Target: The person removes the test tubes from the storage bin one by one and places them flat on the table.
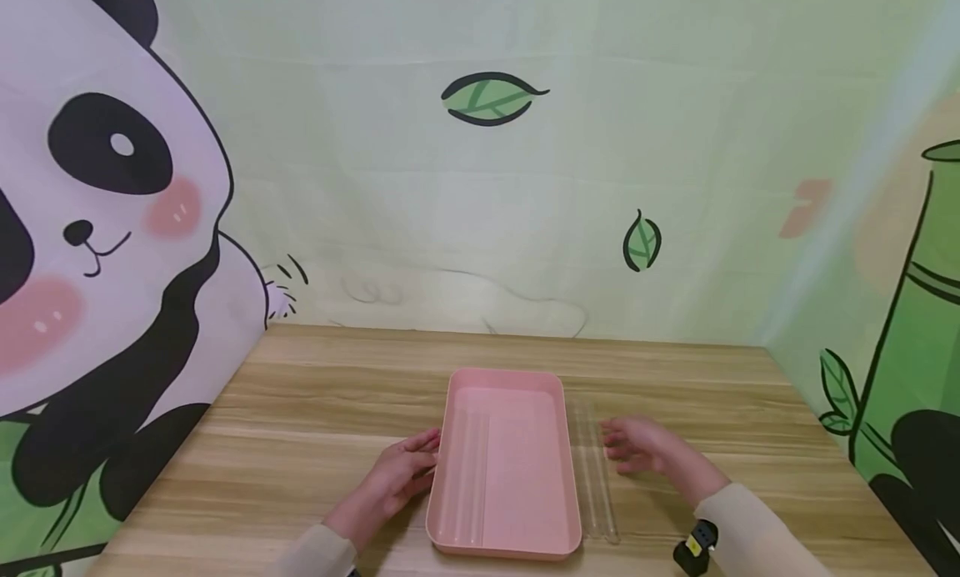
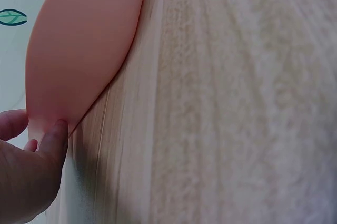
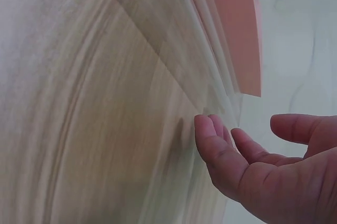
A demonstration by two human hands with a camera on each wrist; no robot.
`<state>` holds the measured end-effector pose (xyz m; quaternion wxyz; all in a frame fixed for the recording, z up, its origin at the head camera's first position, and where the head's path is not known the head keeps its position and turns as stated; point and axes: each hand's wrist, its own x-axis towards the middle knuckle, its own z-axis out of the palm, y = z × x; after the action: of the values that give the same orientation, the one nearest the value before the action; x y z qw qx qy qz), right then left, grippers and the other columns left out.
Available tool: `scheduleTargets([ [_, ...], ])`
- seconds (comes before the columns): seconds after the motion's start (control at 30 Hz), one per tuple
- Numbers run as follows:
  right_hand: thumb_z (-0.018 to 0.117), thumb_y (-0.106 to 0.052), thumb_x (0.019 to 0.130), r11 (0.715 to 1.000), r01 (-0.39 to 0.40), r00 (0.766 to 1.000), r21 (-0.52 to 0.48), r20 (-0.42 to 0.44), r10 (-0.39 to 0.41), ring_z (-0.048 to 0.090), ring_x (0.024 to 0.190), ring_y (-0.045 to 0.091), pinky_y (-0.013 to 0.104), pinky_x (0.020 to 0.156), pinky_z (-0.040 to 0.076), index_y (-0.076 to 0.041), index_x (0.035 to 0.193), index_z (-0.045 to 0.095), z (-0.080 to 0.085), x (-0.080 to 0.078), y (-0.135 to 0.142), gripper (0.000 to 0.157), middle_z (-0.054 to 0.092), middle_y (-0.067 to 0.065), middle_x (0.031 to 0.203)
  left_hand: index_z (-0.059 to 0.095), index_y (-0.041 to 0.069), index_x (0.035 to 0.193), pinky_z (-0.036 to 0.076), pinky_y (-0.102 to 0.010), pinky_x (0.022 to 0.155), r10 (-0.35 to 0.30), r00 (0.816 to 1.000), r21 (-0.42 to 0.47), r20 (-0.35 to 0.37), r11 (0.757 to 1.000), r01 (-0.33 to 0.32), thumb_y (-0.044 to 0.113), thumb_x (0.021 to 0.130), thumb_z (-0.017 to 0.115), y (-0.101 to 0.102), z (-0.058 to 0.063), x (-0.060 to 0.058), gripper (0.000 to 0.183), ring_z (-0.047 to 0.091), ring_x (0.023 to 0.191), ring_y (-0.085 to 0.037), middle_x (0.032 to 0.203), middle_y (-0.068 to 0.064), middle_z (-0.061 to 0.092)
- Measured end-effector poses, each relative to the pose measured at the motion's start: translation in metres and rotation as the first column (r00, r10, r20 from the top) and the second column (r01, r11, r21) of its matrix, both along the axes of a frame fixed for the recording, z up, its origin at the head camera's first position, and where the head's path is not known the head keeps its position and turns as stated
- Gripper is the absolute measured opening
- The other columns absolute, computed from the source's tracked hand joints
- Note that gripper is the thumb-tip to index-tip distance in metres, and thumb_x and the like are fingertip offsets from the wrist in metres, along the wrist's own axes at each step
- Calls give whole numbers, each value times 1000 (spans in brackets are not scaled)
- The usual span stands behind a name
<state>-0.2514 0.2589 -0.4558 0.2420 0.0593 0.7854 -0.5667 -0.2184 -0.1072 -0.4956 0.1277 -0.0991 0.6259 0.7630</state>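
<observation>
The left hand [image 1: 397, 477] steadies the pink tray [image 1: 504, 464] by its 9 o'clock rim, fingers straight against it; the right hand [image 1: 637, 448], released, hovers by the clear tubes [image 1: 596, 477] on the counter [image 1: 300, 410] at the tray's 3 o'clock; two more lie inside; next seems a light pinch; open room at 12 o'clock.

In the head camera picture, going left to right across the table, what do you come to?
Left hand touching the tray's left wall → clear tubes lying inside the tray → pink tray → clear tubes on the table → right hand, fingers relaxed, beside those tubes.
</observation>
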Motion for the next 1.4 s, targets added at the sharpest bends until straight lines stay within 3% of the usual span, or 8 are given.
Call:
scheduleTargets([
  [0.23, 36, -20, 108, 999, -9, 999, 45, -47, 12, 61, 99, 18, 32, 78, 59, 16, 144, 40, 17, 8, 0, 52, 59, 21, 120, 44, -10, 148, 61, -25, 84, 5, 1000, -5, 8, 1000, -5, -9, 94, 56, 1, -1, 0, 55, 66, 101, -9, 156, -31, 43],
  [0.43, 39, -25, 109, 999, -10, 998, 43, -63, 13, 59, 121, 38, 40, 88, 61, 16, 146, 37, 38, 13, -5, 55, 49, 36, 143, 44, -9, 149, 61, -27, 87, -5, 1000, 0, 6, 1000, 5, -9, 95, 56, 1, -1, -2, 55, 67, 102, -9, 156, -30, 42],
  [0.67, 41, -29, 107, 997, -82, 996, 2, -44, 82, 48, 137, 48, 48, 98, 58, 12, 150, 34, 58, 19, -13, 60, 42, 35, 152, 45, -9, 148, 61, -30, 90, -8, 1000, -4, 4, 1000, 8, -9, 94, 57, 1, 1, -2, 55, 66, 104, -11, 156, -30, 43],
  [0.9, 42, -31, 107, 990, -118, 993, -83, -16, 117, 52, 133, 42, 41, 92, 59, 7, 151, 36, 67, 22, -27, 59, 45, 32, 150, 45, -9, 148, 61, -27, 88, -7, 1000, -9, 3, 1000, 7, -9, 95, 56, 0, 1, -1, 55, 66, 104, -11, 155, -31, 43],
  [1.0, 43, -30, 107, 988, -123, 992, -95, -21, 122, 54, 131, 39, 43, 94, 59, 8, 149, 38, 70, 24, -35, 57, 47, 30, 148, 45, -9, 148, 61, -27, 87, -6, 1000, -12, 3, 1000, 6, -9, 95, 56, 0, 1, -1, 55, 66, 105, -11, 155, -31, 43],
  [1.17, 45, -30, 107, 983, -170, 985, -74, -35, 168, 47, 138, 47, 52, 102, 56, 9, 150, 36, 76, 26, -51, 59, 42, 33, 153, 45, -9, 148, 60, -26, 86, -6, 1000, -8, 6, 1000, 6, -9, 95, 56, 0, 1, -1, 54, 66, 105, -11, 155, -31, 44],
  [1.4, 46, -32, 106, 969, -234, 972, -80, -28, 232, 46, 139, 47, 49, 97, 59, 9, 153, 33, 84, 18, -71, 64, 38, 33, 154, 46, -9, 148, 61, -29, 88, 4, 1000, -9, 8, 1000, -4, -9, 95, 56, -1, -1, -2, 54, 66, 106, -12, 155, -30, 44],
])
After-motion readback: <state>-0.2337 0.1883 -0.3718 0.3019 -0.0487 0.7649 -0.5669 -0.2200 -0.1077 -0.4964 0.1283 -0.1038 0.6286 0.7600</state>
